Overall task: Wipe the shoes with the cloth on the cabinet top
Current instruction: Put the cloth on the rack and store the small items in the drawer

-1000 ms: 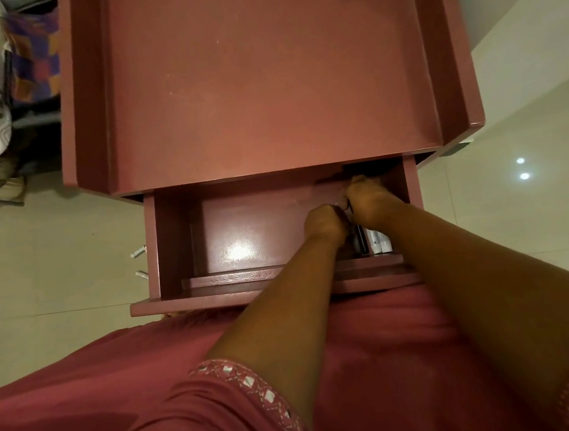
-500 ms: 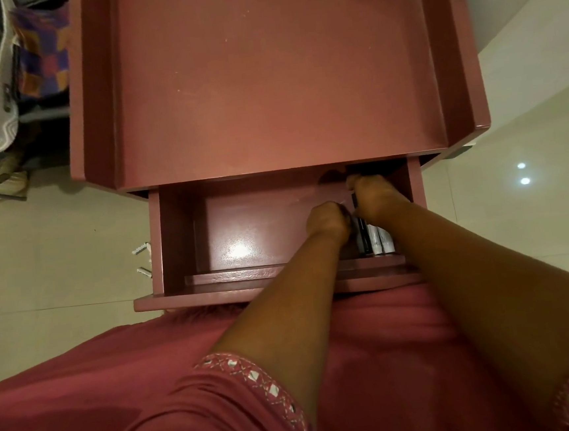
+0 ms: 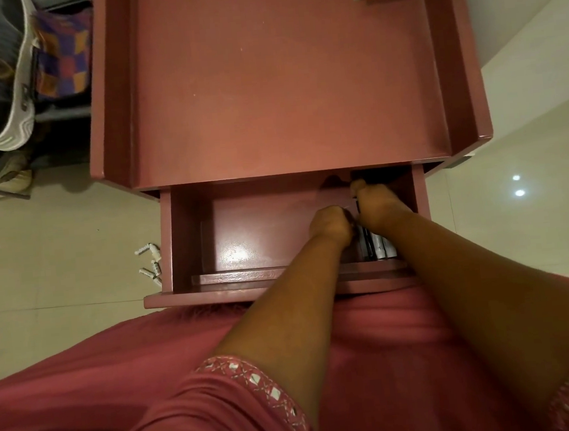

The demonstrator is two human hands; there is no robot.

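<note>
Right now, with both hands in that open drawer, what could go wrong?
The drawer is pulled out against the person's body, so leaning in could shut it on the left hand and right hand, both inside it. Also, the hands crowd the dark items in the drawer's right corner, so those might tip over or jam.
</note>
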